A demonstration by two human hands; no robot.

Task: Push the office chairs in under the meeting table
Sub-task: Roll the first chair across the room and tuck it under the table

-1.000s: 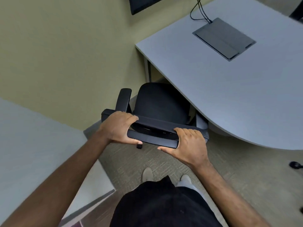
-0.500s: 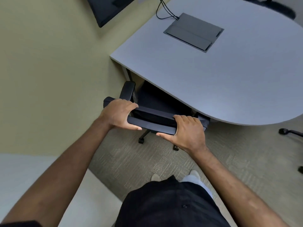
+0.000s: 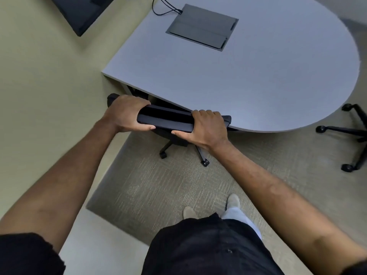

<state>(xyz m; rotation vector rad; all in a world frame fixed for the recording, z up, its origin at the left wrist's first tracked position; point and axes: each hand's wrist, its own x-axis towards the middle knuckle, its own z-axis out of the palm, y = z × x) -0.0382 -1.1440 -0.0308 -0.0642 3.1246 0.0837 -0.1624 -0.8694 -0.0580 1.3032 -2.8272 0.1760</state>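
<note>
A black office chair (image 3: 164,121) stands at the near edge of the grey rounded meeting table (image 3: 258,76). Its seat is hidden beneath the tabletop; only the top of the backrest, part of an armrest and two castor legs show. My left hand (image 3: 127,114) grips the left end of the backrest top. My right hand (image 3: 206,126) grips the right end. Both arms are stretched forward.
A second chair's black castor base (image 3: 347,133) sits on the carpet at the right, by the table's curved end. A grey cable hatch (image 3: 202,26) with black cords lies in the tabletop. The beige wall runs along the left, with a dark screen (image 3: 79,10) on it.
The chair has rolled forward under the table with both hands on its backrest. The seat, visible before, is now hidden by the tabletop. My arms have stretched out.
</note>
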